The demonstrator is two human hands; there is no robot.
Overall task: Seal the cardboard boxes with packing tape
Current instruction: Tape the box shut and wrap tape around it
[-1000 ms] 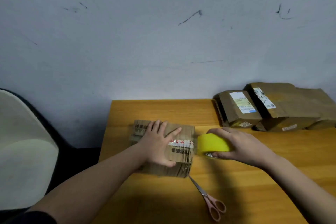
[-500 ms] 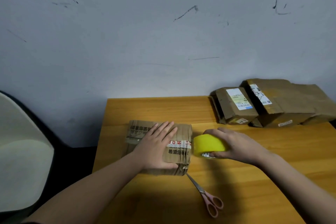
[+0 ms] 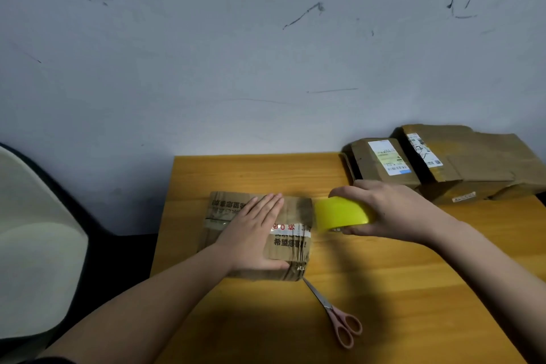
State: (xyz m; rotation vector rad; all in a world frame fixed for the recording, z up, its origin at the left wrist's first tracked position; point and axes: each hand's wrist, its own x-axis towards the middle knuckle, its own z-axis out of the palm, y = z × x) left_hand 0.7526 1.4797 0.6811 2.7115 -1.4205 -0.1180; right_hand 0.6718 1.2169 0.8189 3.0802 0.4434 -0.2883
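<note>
Cardboard box point(image 3: 260, 233) near the table's point(image 3: 413, 289) left edge, long axis running left-right; left hand point(image 3: 251, 233) flat on its top, fingers straight, pressing; right hand point(image 3: 393, 210) grips yellow tape roll point(image 3: 341, 213) just off the box's right end, nearer hand for the pull; bare tabletop to the right; scissors point(image 3: 334, 310) lie close in front; labelled boxes point(image 3: 443, 162) stacked behind.

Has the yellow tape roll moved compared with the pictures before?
Yes. The yellow tape roll rose slightly at the box's right edge, its lower rim tipping up.
</note>
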